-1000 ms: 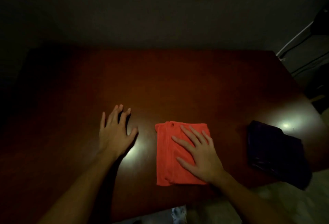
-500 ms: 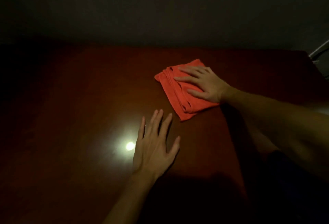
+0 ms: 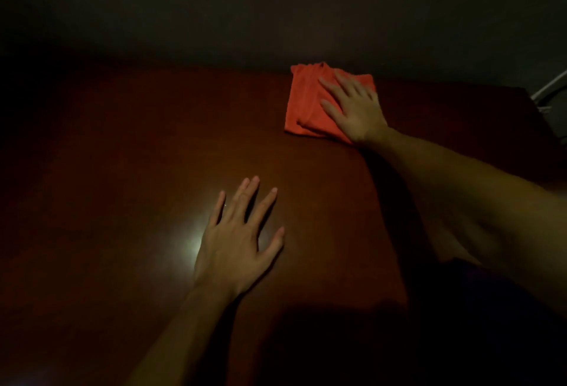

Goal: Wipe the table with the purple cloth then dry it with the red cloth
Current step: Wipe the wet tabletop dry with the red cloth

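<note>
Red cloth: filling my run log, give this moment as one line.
stage: drying | right hand: flat on red cloth, table far edge | left hand: flat on table

Red cloth (image 3: 306, 103): orange-red, folded into a rough rectangle, lying flat near the far edge of the surface (image 3: 138, 146), pressed by a flat hand.
Surface: dark reddish-brown wood, glossy, with one bright light reflection.

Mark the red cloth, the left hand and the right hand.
red cloth (image 3: 303, 103), head view, bare left part.
left hand (image 3: 233, 247), head view, back of hand.
right hand (image 3: 357, 109), head view, back of hand.
</note>
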